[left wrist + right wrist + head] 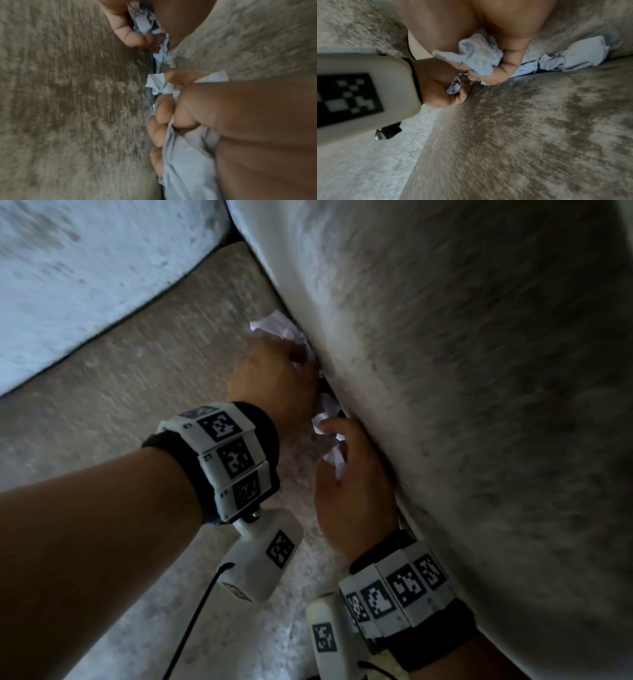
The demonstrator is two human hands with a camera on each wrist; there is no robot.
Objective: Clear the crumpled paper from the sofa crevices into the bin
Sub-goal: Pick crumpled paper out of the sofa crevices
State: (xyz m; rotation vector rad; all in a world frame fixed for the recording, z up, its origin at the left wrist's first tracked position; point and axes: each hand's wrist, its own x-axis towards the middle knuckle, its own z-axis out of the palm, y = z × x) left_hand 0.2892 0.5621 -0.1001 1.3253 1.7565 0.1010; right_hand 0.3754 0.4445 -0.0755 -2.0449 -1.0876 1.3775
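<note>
Crumpled white paper is wedged along the sofa crevice (325, 386) between the seat and the upright cushion. My left hand (294, 361) is farther up the gap, fingers curled round a wad of paper (274, 325); the left wrist view shows those fingers (130, 35) pinching that wad (144, 23). My right hand (335, 433) sits lower in the same gap and grips a second wad (334, 458), seen close in the right wrist view (476, 59). Another crumpled piece (573, 58) lies loose in the crevice. The bin is out of view.
The grey velvety seat cushion (154, 371) spreads left of the hands, and a big upright cushion (479, 371) rises on the right. A paler cushion (68, 268) lies at the upper left. Both wrists carry marker bands and white camera blocks (263, 559) with black cables.
</note>
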